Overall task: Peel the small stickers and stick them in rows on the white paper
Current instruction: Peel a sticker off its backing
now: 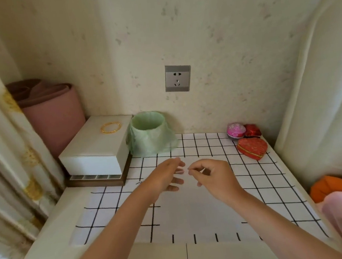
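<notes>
Head view, the only one we have, looks down on a table under a grid cloth. The paper lies in the middle of the cloth, toward the near edge, and both hands hang above the paper's far edge. The left hand has its fingers straight and spread and holds nothing we can see. The right hand pinches thumb and forefinger on a pale speck that we take for a sticker, just beside the left fingertips. We judge the risks to be these: a sticker this small can fold on itself or cling to the wrong finger between the hands, and then it will not lie flat. On plain paper with no line to follow, it may start a crooked row. A pressing finger could also drag the paper across the cloth, since nothing weights it. The bin and box at the far left corner and the heart tin near the far right corner stand well apart from the work and should not interfere. Much is hard to read: the sticker is too small for us to tell its shape or its tacky side, and no sticker sheet is in sight. The paper's edges melt into the white cloth, so we place them only where grid lines stop. We see no stickers on it, though pale ones might not show, and the forearms cross its side edges.
</notes>
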The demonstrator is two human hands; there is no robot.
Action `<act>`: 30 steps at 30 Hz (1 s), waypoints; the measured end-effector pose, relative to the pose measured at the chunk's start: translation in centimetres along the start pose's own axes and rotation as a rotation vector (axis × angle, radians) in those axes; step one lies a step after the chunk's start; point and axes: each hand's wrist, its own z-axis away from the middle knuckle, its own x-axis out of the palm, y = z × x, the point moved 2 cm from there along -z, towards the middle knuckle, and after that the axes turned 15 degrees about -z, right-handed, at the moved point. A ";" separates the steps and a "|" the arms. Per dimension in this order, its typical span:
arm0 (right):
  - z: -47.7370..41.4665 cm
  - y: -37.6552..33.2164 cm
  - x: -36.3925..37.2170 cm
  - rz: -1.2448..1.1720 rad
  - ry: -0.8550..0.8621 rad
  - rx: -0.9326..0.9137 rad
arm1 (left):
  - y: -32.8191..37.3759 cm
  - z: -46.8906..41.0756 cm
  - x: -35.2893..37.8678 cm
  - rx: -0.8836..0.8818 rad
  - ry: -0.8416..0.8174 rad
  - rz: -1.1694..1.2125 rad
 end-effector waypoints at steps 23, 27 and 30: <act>-1.9 0.1 1.0 -0.663 -0.044 0.620 | 0.4 -1.4 -0.8 0.241 0.304 -0.039; -2.6 0.5 0.7 -0.709 -0.120 0.641 | 0.9 -1.4 -1.0 0.244 0.291 0.035; -2.8 0.6 0.6 -0.695 -0.100 0.614 | 1.3 -1.3 -0.9 0.253 0.290 0.024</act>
